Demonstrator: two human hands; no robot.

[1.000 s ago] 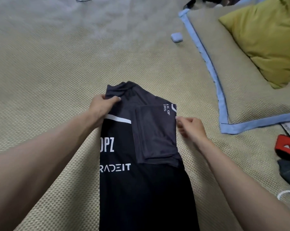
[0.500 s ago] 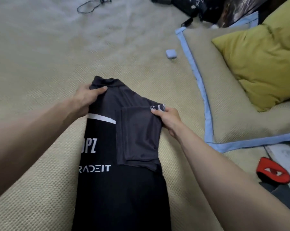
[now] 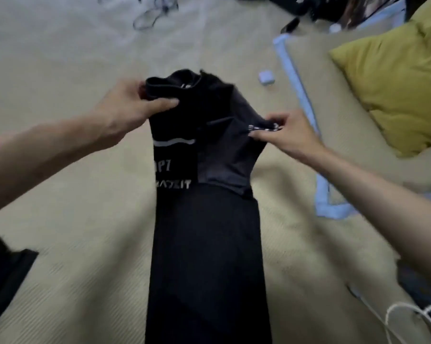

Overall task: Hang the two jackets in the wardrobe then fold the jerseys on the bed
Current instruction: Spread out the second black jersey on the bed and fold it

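A black jersey with white lettering lies lengthwise on the beige bed cover, folded into a narrow strip with a grey sleeve laid over its right side. My left hand grips the collar end at the top left, thumb on top of the cloth. My right hand pinches the right shoulder edge near a small white print. The top end of the jersey is lifted off the bed. The frame is blurred by motion.
A yellow pillow rests on a blue-edged beige blanket at the right. A small pale blue case lies beyond the jersey. Dark cloth sits at the lower left, a white cable at the lower right, and cables at the far edge.
Both hands have raised the jersey's collar end off the bed. The view has shifted, so the jersey now sits further right and centred in the frame.
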